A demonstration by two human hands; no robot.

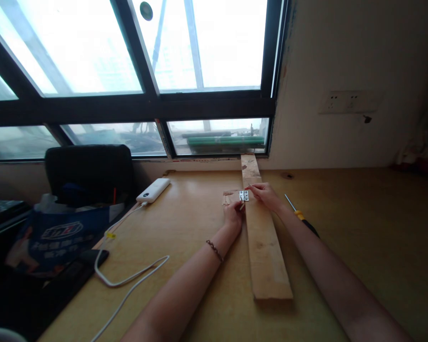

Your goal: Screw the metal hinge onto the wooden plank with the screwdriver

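Observation:
A long wooden board (267, 256) lies lengthwise on the table. To its left, a short wooden piece (229, 195) meets its edge, and a silver metal hinge (244, 195) spans the two. My left hand (234, 216), with a beaded bracelet at the wrist, is closed at the near side of the short wooden piece, its fingertips just below the hinge. My right hand (266, 195) rests over the board, its thumb and finger pinched at the hinge's upper right; the tiny thing between them is too small to make out. A screwdriver (299, 215) with a yellow and black handle lies right of my right forearm.
A white power bank (153, 190) with a white cable (128, 282) lies on the left of the table (196, 266). Beyond the left edge are a black chair (89, 166) and a blue bag (62, 237). The board's far end reaches the window wall.

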